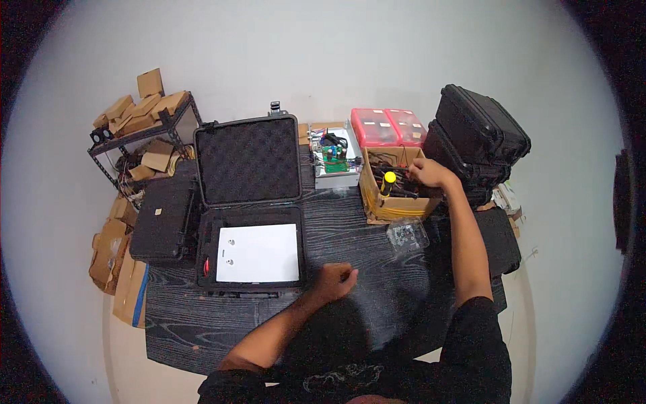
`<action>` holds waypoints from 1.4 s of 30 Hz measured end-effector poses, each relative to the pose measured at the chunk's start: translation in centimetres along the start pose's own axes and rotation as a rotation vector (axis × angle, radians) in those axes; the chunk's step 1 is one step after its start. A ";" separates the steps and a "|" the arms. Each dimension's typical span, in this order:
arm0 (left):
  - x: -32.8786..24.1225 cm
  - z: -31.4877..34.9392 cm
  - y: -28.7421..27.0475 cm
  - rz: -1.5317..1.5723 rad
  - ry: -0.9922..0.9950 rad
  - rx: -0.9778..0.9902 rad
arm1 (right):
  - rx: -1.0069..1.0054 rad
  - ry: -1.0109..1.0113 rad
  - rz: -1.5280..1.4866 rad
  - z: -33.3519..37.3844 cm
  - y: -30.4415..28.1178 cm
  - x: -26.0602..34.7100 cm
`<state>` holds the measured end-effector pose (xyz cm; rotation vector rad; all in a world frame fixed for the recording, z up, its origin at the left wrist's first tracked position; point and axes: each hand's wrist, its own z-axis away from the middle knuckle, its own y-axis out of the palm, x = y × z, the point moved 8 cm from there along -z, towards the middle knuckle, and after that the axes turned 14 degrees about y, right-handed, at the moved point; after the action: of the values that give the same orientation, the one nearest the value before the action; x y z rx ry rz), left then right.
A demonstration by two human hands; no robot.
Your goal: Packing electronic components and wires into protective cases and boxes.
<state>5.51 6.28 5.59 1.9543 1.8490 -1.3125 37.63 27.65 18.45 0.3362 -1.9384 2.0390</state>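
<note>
At the cardboard box (402,207) on the right side of the table, my right hand (431,173) reaches over the rim with its fingertips closed among dark tools and cables. What they grip, if anything, is too small to make out. A yellow-topped black tool (389,182) stands upright in the box, left of those fingers. My left hand (336,281) is loosely curled over the near middle of the table, and I see nothing in it. To its left lies an open black hard case (302,236) with a foam-lined lid (249,161) and a white panel (259,252) inside.
A small clear plastic box (408,236) lies before the cardboard box. Behind are a white tray of electronics (336,180) and red organizer boxes (387,126). Black cases (478,128) are stacked at right; another case (161,222) and a shelf of cartons (145,131) stand left.
</note>
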 end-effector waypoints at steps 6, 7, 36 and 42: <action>0.4 0.2 0.3 0.012 -0.024 -0.001 | 0.064 0.049 -0.022 -1.4 -0.8 -0.3; 0.3 0.1 0.1 0.052 -0.039 -0.026 | 0.161 0.108 0.016 -1.3 -0.3 -0.4; 1.0 0.1 0.7 0.046 -0.036 -0.024 | -0.503 -0.042 -0.365 -5.1 -6.2 -0.4; 1.4 0.5 0.8 0.041 -0.037 -0.007 | -0.285 0.043 0.120 -5.7 -1.5 0.1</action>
<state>5.74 6.86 4.03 1.9402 1.7842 -1.3193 38.37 33.38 19.57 0.1102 -2.2313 1.7862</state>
